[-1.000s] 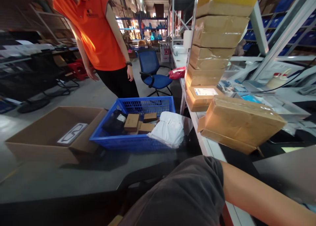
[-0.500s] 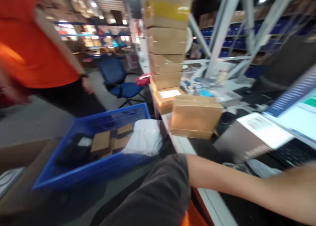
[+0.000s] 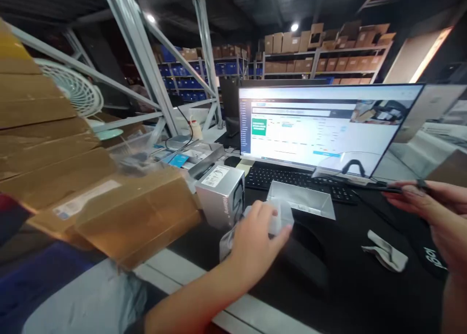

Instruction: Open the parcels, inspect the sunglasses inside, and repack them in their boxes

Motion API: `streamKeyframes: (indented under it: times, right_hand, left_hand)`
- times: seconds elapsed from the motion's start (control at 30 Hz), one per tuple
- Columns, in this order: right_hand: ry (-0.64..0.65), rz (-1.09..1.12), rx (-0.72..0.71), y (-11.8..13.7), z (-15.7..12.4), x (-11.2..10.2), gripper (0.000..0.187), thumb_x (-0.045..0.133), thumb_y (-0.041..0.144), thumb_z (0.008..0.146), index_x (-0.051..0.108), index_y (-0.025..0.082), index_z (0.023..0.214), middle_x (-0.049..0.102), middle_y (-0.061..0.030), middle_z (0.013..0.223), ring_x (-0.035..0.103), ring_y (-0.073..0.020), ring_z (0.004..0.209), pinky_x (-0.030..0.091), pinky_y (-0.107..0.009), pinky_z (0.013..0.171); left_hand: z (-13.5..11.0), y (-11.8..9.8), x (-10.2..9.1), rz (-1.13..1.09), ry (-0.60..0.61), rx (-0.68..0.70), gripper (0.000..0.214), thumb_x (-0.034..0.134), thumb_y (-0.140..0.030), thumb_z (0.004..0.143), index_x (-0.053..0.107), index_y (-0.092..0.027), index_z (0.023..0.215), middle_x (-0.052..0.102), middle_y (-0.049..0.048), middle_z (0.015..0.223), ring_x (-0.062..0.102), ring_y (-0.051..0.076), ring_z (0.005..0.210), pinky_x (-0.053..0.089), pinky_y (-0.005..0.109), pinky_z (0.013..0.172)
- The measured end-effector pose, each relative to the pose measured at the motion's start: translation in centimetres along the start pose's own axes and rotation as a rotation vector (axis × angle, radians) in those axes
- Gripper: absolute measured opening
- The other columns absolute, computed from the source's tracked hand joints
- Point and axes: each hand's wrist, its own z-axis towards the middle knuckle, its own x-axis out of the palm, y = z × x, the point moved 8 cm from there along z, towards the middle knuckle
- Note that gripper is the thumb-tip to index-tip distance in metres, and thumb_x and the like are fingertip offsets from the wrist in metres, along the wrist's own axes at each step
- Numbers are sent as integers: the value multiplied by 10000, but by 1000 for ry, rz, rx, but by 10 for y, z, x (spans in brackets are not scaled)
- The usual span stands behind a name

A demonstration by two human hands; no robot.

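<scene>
My left hand (image 3: 255,231) reaches over the dark desk mat, its fingers curled and thumb apart around white translucent packaging (image 3: 282,217). Crumpled clear plastic (image 3: 226,244) lies beneath its wrist side. To its left a silver-grey box (image 3: 221,197) with a white label stands upright. An open white tray-like box (image 3: 301,200) lies just beyond the packaging. At the right, my right hand (image 3: 430,202) pinches a thin black stick-like piece (image 3: 392,188). Near that piece, in front of the monitor, is a black arched part (image 3: 353,167) with clear plastic about it; whether they are joined I cannot tell.
A lit monitor (image 3: 310,129) stands behind a black keyboard (image 3: 280,176). Brown cartons (image 3: 138,217) are stacked at the left beside a white fan (image 3: 75,88). A crumpled paper scrap (image 3: 386,253) lies on the mat. Metal struts (image 3: 146,56) rise behind the desk.
My view has swung right, from the blue crate and the person in orange to the monitor and desk. My left hand now shows at the white packaging; my right hand has come into view.
</scene>
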Motion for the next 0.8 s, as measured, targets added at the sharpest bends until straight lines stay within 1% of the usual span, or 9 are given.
streamKeyframes:
  times: [0.1,0.17,0.23,0.37,0.47,0.53,0.63,0.73,0.8]
  right_hand:
    - [38,53,97,-2,4,1,372,905,463,642,791,242,920,774,-115,889,747,-221,717,632,-353,719]
    - [168,94,181,-5,6,9,437,928,505,565,807,219,872,776,-126,884,747,-221,693,640,-312,668]
    - [340,143,254,-8,5,21,466,936,524,521,819,193,829,773,-143,876,743,-226,680,643,-289,636]
    - [590,218,332,-6,-14,53,377,905,489,613,823,196,836,772,-113,833,741,-206,680,645,-269,671]
    - [684,260,332,0,-35,81,333,892,459,654,818,211,864,776,-79,841,747,-201,731,644,-275,733]
    - [712,270,323,3,-45,95,330,892,466,647,813,210,841,774,-66,821,746,-206,734,644,-285,733]
    - [753,230,295,3,-56,108,325,884,470,656,800,196,808,764,-59,790,742,-218,735,641,-295,723]
    - [774,175,212,6,-62,113,297,831,462,726,788,182,815,756,-63,789,738,-229,731,637,-314,709]
    - [768,123,86,14,-65,115,247,774,428,787,787,185,827,758,-66,808,733,-225,737,629,-310,692]
  left_hand:
    - [17,-1,7,172,107,-60,170,615,-335,897,531,-217,986,568,33,979,609,222,792,412,313,644]
    - [23,-1,13,219,175,-51,97,593,-200,866,507,-211,909,566,28,910,605,220,765,393,305,625]
    - [24,1,13,174,168,-31,135,521,-88,843,473,-214,846,557,16,843,596,203,743,396,300,633]
    - [16,21,5,-203,30,-126,88,491,-160,895,456,-229,855,541,-20,739,593,166,648,458,270,598]
    - [4,38,10,-578,-31,-260,100,541,-269,901,444,-244,902,522,-60,661,569,137,526,475,227,484]
    - [-3,43,8,-733,-158,-287,150,572,-296,889,435,-247,926,527,-63,680,549,117,493,442,194,422]
    - [-12,46,2,-849,-352,-274,190,608,-295,873,437,-237,932,541,-47,762,537,82,489,393,155,388]
    - [-16,46,-1,-908,-434,-224,211,633,-265,866,438,-227,937,531,-40,840,532,50,492,418,144,415]
    - [-18,44,-5,-929,-479,-156,217,626,-242,881,429,-234,973,513,-36,899,529,32,498,438,142,439]
